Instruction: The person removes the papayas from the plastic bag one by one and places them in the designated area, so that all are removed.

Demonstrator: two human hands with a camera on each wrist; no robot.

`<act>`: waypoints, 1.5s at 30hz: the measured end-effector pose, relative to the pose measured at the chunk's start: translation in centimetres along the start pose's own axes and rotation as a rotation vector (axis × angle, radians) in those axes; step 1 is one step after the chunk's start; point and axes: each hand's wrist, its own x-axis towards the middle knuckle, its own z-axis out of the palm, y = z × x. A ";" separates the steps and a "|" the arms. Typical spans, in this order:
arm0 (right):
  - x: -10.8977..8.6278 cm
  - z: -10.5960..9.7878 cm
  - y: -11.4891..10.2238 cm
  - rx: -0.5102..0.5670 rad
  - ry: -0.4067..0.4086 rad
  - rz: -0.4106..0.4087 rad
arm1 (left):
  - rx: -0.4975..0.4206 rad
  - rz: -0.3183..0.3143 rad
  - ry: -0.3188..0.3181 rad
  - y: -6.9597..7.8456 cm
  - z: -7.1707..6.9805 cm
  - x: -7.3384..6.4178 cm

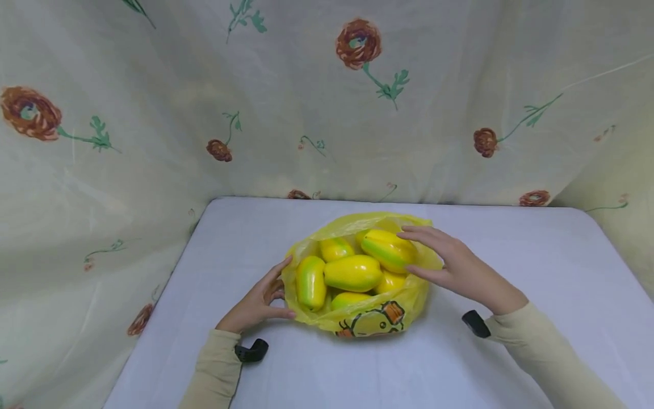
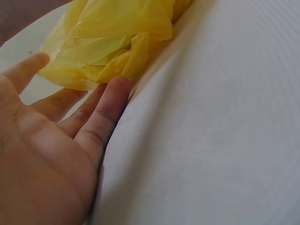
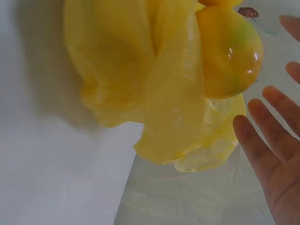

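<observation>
Yellow fruits (image 1: 352,273), at least six, lie in one bag (image 1: 415,305) between left hand (image 1: 257,301) and right hand (image 1: 456,264), both spread.

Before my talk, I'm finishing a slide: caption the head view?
Left hand and right hand flank an open yellow bag of yellow fruit.

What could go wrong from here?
1. The upper-right fruit bulges past the rim of the bag in the right wrist view; a bump from the right hand could roll it out.
2. The left hand is at the bag's side but not curled round it, so the bag might slide or tip.
3. The bag looks thin and loose; its rim may fold inward or snag fingers.
</observation>
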 end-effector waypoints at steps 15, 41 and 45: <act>3.2 0.4 0.3 0.067 -0.139 0.025 | -0.014 -0.021 0.002 -0.8 0.3 -0.5; 4.0 0.4 0.4 0.029 -0.158 0.062 | -0.039 -0.060 0.024 -0.5 0.5 -0.1; 3.7 0.3 0.6 0.024 -0.147 0.047 | -0.043 -0.080 0.035 -0.2 0.7 0.1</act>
